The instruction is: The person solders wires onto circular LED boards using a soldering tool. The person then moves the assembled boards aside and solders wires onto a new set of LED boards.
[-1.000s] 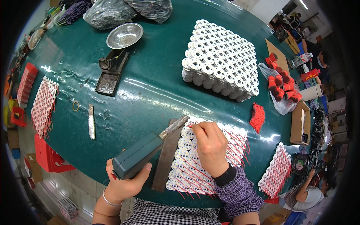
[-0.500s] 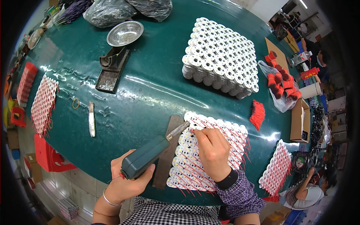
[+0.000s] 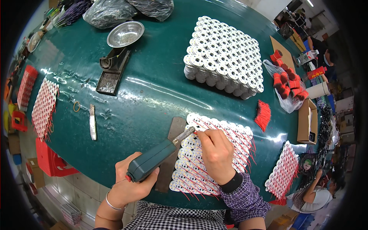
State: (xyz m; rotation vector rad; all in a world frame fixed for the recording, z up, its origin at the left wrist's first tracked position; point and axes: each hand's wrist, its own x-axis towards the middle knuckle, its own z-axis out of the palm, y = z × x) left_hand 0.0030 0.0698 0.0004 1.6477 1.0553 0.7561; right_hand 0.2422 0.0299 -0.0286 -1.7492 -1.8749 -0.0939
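My left hand (image 3: 132, 186) is closed around the handle of a dark green soldering gun (image 3: 152, 160). Its metal tip reaches the upper left part of a panel of round white circuit boards (image 3: 188, 174), close to my right fingertips. With thumb and forefinger, my right hand (image 3: 217, 155) pinches a short red wire (image 3: 196, 132) over that panel; most of the wire is hidden by the fingers. Rows of red wires slant across many of the boards. Under the panel's left edge lies a dark flat bar (image 3: 165, 177).
A tall stack of white round-board panels (image 3: 224, 57) stands at the back. Red wire bundles (image 3: 262, 116) lie to the right, near another wired panel (image 3: 281, 170). Left are a metal bowl (image 3: 125, 34), a black tray (image 3: 109, 82), a metal strip (image 3: 92, 122) and a wired panel (image 3: 45, 109).
The soldering gun has shifted slightly right, and its tip now sits a little lower, nearer my right fingertips. My right hand stays almost in place, still pinching the wire.
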